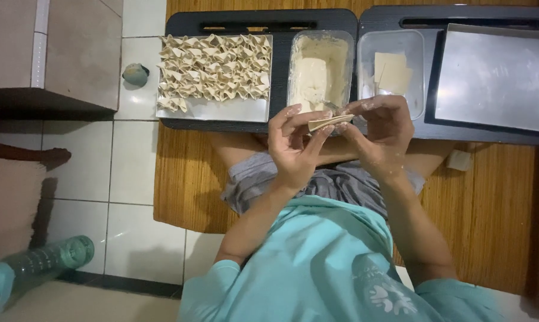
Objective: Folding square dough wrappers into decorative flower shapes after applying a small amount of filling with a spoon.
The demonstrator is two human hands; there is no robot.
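Shirt: teal shirt fills the bottom of the view, nearest the camera, with grey shorts just beyond it.
Wrapper: folded dumpling wrapper, pale and flat, held in the air above the lap, just short of the near edge of the filling tub.
Left hand: left hand pinches the wrapper's left end between thumb and fingertips; fingers closed on it, flour on the nails.
Right hand: right hand curls over the wrapper's right end, fingertips pressed together on the fold.
Filling tub: clear oblong tub of pale paste, on the left black tray, touching nothing but the tray.
Folded pieces: rows of folded dumplings on a metal sheet left of the filling tub, its near strip bare.
Wrapper tub: clear tub right of the filling tub, holding a small stack of square wrappers.
Metal tray: bare metal tray further right, on a second black tray.
Room: woven mat lies open on both sides of the legs; white tiled floor and a green bottle well left of the filling tub.
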